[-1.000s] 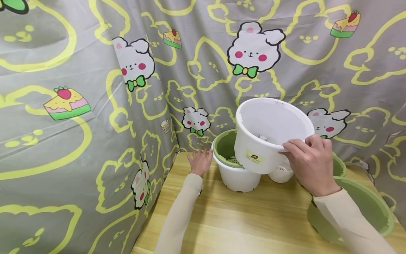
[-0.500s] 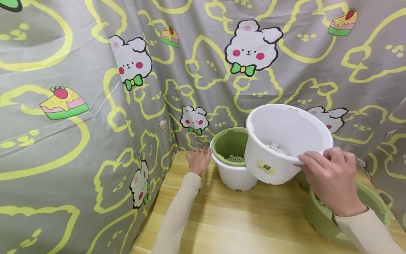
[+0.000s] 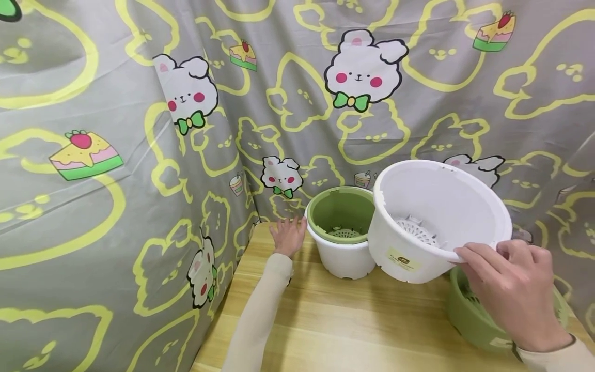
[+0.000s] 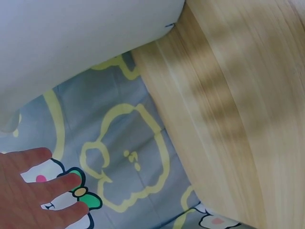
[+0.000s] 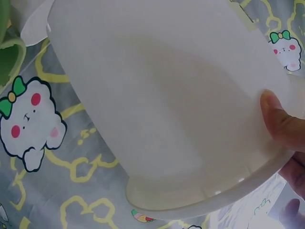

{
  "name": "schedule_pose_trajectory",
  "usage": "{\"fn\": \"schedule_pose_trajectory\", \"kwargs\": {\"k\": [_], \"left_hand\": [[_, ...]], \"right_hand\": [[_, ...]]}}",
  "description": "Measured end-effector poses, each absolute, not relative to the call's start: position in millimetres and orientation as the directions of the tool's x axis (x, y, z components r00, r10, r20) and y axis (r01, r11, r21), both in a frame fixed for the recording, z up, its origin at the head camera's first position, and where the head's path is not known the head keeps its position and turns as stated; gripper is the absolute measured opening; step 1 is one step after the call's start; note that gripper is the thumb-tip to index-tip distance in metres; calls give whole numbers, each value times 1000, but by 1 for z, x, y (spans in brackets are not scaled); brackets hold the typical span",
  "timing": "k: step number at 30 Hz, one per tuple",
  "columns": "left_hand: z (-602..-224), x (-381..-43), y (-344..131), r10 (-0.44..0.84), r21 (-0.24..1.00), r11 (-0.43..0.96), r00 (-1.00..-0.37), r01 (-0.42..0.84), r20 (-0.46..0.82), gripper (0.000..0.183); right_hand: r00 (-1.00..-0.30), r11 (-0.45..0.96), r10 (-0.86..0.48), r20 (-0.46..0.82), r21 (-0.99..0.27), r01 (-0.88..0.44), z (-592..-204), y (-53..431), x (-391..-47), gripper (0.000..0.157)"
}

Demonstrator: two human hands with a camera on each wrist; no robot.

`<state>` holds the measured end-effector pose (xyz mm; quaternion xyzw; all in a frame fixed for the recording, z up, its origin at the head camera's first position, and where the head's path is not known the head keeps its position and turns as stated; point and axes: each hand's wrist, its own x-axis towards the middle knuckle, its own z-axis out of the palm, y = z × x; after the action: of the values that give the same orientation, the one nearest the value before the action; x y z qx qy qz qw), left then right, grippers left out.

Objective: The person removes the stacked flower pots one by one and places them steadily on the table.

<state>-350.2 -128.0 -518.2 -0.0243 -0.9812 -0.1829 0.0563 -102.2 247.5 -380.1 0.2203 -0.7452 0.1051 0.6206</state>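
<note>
My right hand [image 3: 516, 297] grips the near right rim of a large white plastic pot [image 3: 402, 253], thumb outside on its wall in the right wrist view. That pot is held tilted above the table, so its slotted bottom and a small yellow label show. Left of it stands a white pot [image 3: 341, 261] with a green pot [image 3: 339, 209] nested inside, the green rim slightly higher. My left hand [image 3: 288, 237] is beside this pair, fingers spread; its thumb is at the white rim, though whether it touches is unclear. The left wrist view shows those straight fingers [image 4: 62, 183].
A wide green pot [image 3: 476, 320] stands at the right of the wooden table [image 3: 344, 330], partly hidden by my right hand. Behind and to the left hangs a grey curtain [image 3: 297, 124] with a cartoon print, close to the table's edges.
My right hand has carried the white pot rightward and down, away from above the nested pots, uncovering more of the green one. The left hand has stayed put.
</note>
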Motion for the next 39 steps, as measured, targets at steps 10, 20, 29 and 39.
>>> {"fn": "schedule_pose_trajectory", "kwargs": {"k": [10,20,29,39], "left_hand": [[-520,-353,-130,40,349,933,-990,85,135,81],[-520,-353,-129,44,352,932,-990,89,134,81],[-517,-354,-131,38,362,928,-989,87,141,81],[-517,-349,-131,32,373,924,-991,78,129,79]], "right_hand": [[-76,875,-158,984,104,-472,-383,247,-82,39],[-178,859,-229,957,113,-499,-394,255,-61,51],[-171,841,-279,945,154,-519,-412,246,-60,47],[-242,818,-362,900,182,-545,-471,245,-63,50]]}}
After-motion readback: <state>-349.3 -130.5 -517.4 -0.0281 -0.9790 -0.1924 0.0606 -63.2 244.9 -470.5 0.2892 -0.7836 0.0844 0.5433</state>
